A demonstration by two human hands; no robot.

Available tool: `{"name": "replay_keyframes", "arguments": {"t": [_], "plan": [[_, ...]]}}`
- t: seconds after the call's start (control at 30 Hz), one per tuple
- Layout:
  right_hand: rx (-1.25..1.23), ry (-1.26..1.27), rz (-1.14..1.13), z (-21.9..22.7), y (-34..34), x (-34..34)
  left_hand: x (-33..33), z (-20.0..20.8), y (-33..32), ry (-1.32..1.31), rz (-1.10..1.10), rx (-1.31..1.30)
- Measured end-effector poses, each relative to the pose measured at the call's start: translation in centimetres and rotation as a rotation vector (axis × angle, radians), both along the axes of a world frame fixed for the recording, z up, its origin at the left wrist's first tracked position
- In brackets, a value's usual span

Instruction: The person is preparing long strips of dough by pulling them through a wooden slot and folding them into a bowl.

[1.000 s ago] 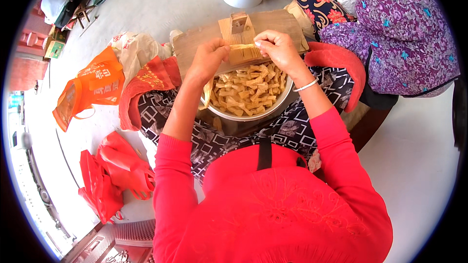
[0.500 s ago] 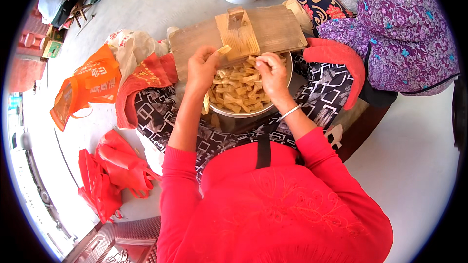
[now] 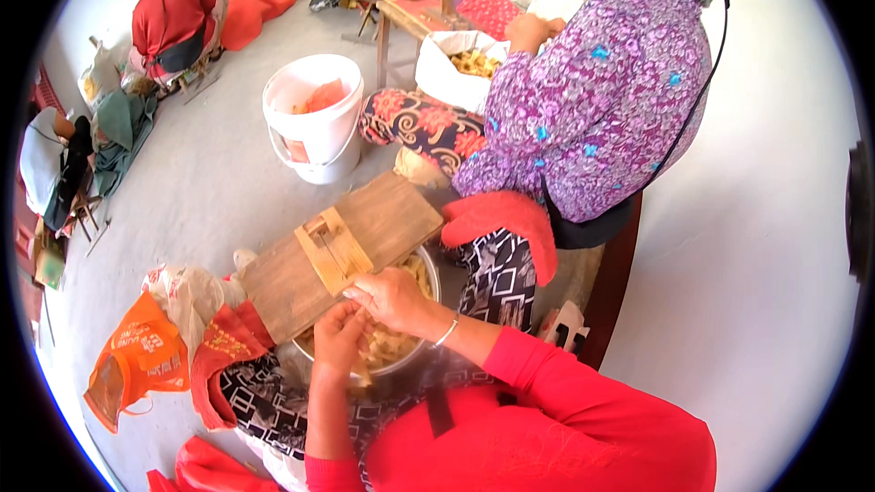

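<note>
Handling Folded Yellow-Brown Pieces Above a Filled Basin

The fingers of the right hand point(image 3: 394, 299) are bent in a pinch at the near end of a wooden block point(image 3: 339, 253); those of the left hand point(image 3: 339, 342) curl in just beside them, at about 7 o'clock. Whether either set grips a piece cannot be told, since the knuckles hide what lies between.

Directly beneath, showing mostly from 1 to 5 o'clock around the hands, the yellow-brown pieces point(image 3: 394, 344) lie heaped in a round metal basin point(image 3: 437, 290). That heap looks like work already done; how much is left does not show. The block sits across a plank point(image 3: 401, 210), which covers the basin's far side.

Farther out, a white bucket point(image 3: 314, 159) stands near 12 o'clock, an orange bag point(image 3: 137, 360) lies at 9, and a co-worker in a purple flowered top point(image 3: 602, 82) sits between 1 and 2.
</note>
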State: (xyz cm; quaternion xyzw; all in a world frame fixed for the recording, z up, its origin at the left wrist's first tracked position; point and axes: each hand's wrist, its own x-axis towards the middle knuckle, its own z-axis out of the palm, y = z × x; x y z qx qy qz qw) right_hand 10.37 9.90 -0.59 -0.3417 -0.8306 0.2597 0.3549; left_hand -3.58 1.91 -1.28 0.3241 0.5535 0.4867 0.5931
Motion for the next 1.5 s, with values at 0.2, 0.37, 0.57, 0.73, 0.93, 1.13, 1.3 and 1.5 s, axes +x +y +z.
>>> {"name": "replay_keyframes", "arguments": {"t": [0.2,0.37,0.57,0.73,0.93,1.13,1.3,1.5], "plan": [[-0.207,-0.263,0.304,-0.4,-0.3,3.5,-2.1,2.7,-0.9,0.251,-0.132,0.063],[-1.196,0.227,0.554,6.7,-4.6,2.7,-0.7,1.3,-1.3,0.167,0.009,0.260],[-0.230,0.466,0.104,2.4,-2.9,0.3,4.3,4.3,-2.6,-0.116,0.115,0.244],[0.022,0.121,-0.045,3.6,-2.9,1.7,4.0,2.2,-2.1,-0.176,0.075,0.184],[-0.006,-0.035,-0.061,2.1,-2.6,3.1,3.8,0.5,-2.0,-0.150,0.008,0.003],[-0.444,-0.105,0.055,0.4,-4.2,4.4,4.2,0.8,-3.6,1.246,0.080,0.563],[-0.628,-0.004,0.087,-1.3,-4.2,5.1,4.3,0.2,-3.7,1.366,0.090,0.739],[-0.377,-0.073,0.104,-0.4,-2.7,4.7,4.1,-0.2,-2.6,1.493,0.050,0.708]]}}
